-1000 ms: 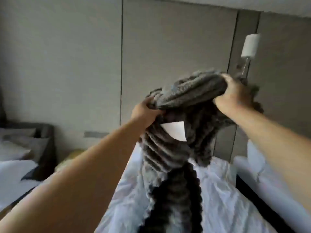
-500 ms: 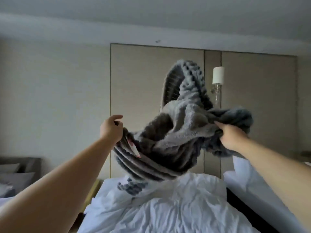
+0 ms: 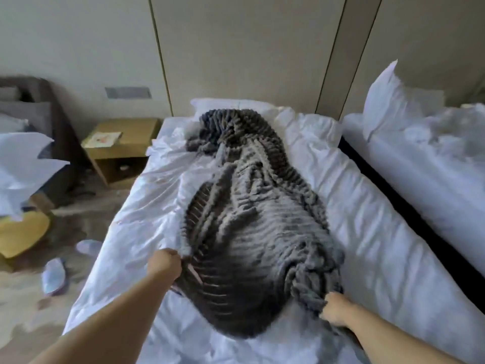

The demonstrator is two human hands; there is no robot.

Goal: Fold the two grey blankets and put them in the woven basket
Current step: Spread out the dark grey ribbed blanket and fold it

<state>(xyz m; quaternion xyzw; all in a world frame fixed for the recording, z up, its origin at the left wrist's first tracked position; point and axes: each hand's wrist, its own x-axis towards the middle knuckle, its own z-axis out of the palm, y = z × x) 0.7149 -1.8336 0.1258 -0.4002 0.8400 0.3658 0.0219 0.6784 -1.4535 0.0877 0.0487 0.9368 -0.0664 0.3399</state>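
A grey ribbed blanket [image 3: 252, 219] lies stretched lengthwise down the middle of the white bed [image 3: 367, 232], bunched and twisted toward the pillow end. My left hand [image 3: 164, 264] grips its near left edge, close to a small white tag. My right hand [image 3: 334, 310] grips the bunched near right corner. I see only one blanket. The woven basket is not in view.
A second bed [image 3: 433, 174] with a white pillow [image 3: 388, 101] stands to the right across a dark gap. A wooden nightstand [image 3: 123, 151] sits left of the bed head. Slippers [image 3: 53, 275] and a yellow object [image 3: 21, 236] lie on the floor at left.
The blanket was held up in the air with both hands; it has been flung forward and now lies spread along the bed. Both hands came down, still holding its near edge.
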